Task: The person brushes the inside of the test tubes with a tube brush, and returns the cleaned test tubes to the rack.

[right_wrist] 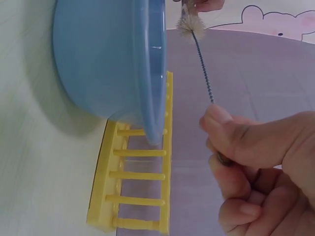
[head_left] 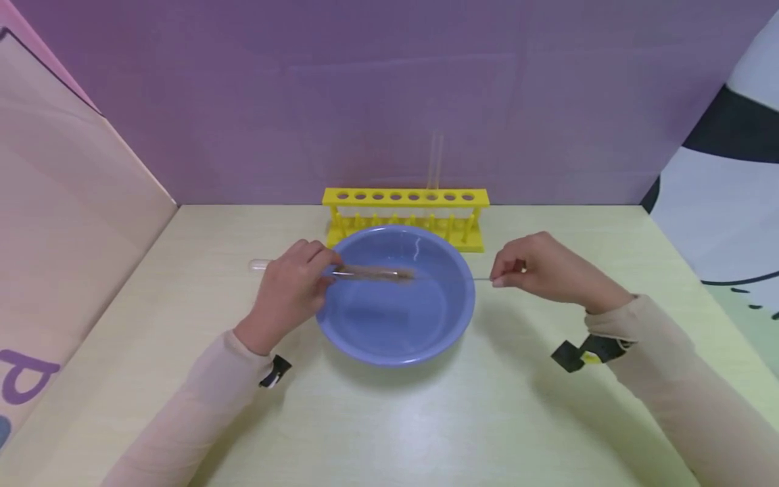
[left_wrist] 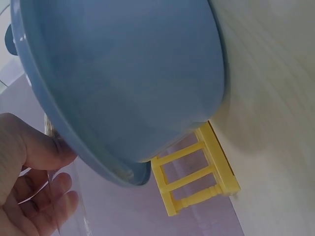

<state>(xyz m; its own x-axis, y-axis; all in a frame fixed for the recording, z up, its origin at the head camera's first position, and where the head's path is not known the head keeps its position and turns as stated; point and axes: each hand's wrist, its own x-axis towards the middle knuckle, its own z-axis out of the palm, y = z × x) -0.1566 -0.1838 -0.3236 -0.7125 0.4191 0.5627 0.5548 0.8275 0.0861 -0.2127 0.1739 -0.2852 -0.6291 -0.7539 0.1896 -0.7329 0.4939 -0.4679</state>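
Over the blue basin (head_left: 389,352), my left hand (head_left: 295,281) holds a clear glass test tube (head_left: 258,265) level, its closed end pointing left. The bristles of a test tube brush (head_left: 371,272) fill the tube's open end, and a tuft sticks out of the mouth. My right hand (head_left: 535,270) pinches the brush's thin twisted-wire handle, right of the basin. In the right wrist view the wire (right_wrist: 203,66) runs from the bristle tuft (right_wrist: 191,25) to my thumb and curled fingers. The left wrist view shows my left fingers (left_wrist: 54,152) around the tube beside the basin's rim.
Behind the basin stands a yellow test tube rack (head_left: 404,197), with another clear test tube (head_left: 435,159) upright in one of its holes. The pale table (head_left: 389,433) meets a purple backdrop (head_left: 389,101) at its far edge. Printed panels rise at both sides.
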